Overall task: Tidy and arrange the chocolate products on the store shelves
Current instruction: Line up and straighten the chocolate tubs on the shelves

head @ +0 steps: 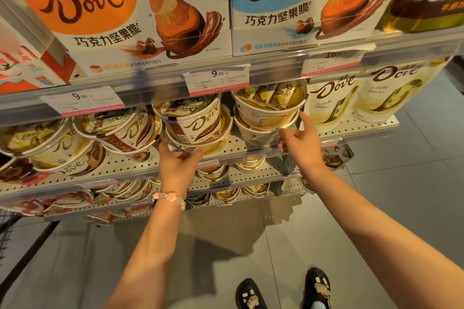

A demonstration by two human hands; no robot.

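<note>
From my head camera, I'm midway through straightening the Dove tubs on the middle shelf (251,152). My left hand (175,160) reaches under the brown tub (193,118), fingers curled up around the base of the tub beneath it — a cupping hold, though the fingertips are hidden behind the tubs. My right hand (300,142) is at the right-hand stack (268,113): forefinger straight and touching the rim of the pale tubs, the other fingers loosely curled and holding nothing.

The brown tub sits on top of another tub, tipped forward so its lid faces up and toward me; the logo reads slanted, the barcode faces front. Its axis, lid to base, leans off upright, the top toward the aisle. The pale stack leans the same way.

Next, I judge, I need to set the brown tub level and nudge the right stack back from the shelf lip — gently, since tilted tubs stacked two high could slide off.
</note>
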